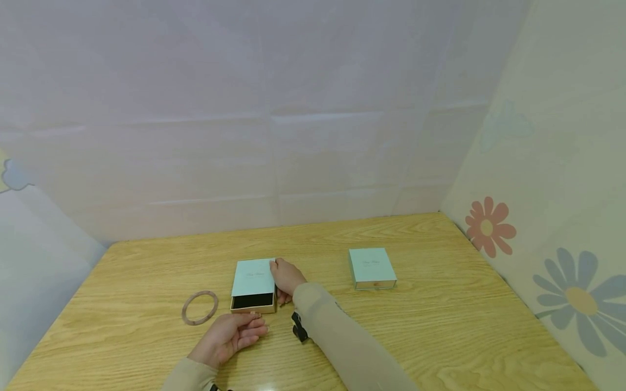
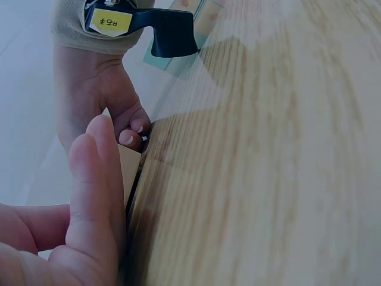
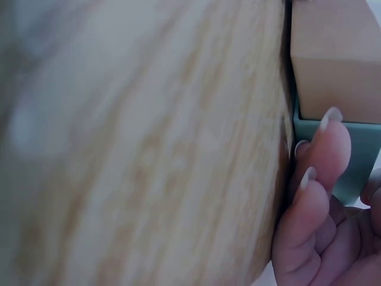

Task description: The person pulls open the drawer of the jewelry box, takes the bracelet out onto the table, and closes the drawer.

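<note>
A pale-turquoise slide-out box lies on the table with its drawer partly out toward me. The dark inside of the drawer shows. My right hand grips the box's right side, thumb on the lid's edge and fingertips low along the side. At the drawer's front is my left hand, its fingers fairly straight and close against the front face. Whether the left thumb pinches anything there is hidden. Left of the box lies a pinkish bangle, touched by neither hand.
A second turquoise box, closed, sits farther right on the wooden table. Pale sheeting hangs behind the table, and a flower-printed sheet borders its right side. A black wrist mount is on the right sleeve.
</note>
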The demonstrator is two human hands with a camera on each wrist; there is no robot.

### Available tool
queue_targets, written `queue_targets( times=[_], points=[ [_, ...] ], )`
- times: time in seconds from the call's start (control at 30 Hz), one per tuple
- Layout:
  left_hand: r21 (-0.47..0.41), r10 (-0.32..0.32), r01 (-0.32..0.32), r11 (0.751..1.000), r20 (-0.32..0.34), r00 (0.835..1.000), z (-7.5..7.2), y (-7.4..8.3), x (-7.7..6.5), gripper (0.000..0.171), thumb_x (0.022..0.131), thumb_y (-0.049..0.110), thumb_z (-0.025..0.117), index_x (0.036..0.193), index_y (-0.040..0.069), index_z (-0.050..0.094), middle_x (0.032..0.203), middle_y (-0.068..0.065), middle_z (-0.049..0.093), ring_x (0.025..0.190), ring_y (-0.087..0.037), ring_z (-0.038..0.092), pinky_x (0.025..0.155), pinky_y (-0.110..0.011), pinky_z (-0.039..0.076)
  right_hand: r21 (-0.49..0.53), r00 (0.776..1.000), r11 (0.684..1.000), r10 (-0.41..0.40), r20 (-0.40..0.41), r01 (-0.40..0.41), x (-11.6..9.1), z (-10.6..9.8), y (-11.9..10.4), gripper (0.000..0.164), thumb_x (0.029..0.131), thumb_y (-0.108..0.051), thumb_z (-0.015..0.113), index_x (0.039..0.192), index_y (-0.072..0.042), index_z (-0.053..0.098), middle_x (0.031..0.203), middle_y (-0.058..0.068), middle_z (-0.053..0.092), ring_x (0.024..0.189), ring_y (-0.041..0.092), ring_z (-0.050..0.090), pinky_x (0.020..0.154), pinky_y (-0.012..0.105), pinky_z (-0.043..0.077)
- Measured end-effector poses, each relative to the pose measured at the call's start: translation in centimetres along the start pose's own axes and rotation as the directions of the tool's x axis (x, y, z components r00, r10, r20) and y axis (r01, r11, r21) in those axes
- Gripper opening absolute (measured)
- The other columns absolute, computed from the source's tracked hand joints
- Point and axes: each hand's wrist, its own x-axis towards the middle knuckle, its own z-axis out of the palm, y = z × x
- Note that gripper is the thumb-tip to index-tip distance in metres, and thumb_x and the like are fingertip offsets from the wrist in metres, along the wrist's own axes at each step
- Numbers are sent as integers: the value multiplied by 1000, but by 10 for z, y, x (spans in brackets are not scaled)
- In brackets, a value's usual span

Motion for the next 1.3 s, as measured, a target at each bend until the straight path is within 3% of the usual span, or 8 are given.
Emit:
queue_targets(
  times=[0.47,1.3],
  points=[
    [9,11,-11,1000,-14,1000,-1,-3,2,30,104,4,38,126,-16,42,92,-8,70,83,-14,70,71,-21,55,4,1000,1000,12,7,-12,1,1,0,52,108,-37,30,151,-9,33,48,7,46,33,17,45,32,29,40],
    [2,6,-6,1000,-16,1000,0,0,3,28,104,5,38,125,-14,44,91,-6,70,82,-14,70,71,-22,56,-7,1000,1000,7,-1,-7,3,0,1,51,108,-37,30,150,-8,34,48,8,47,32,17,45,31,27,37]
  ],
)
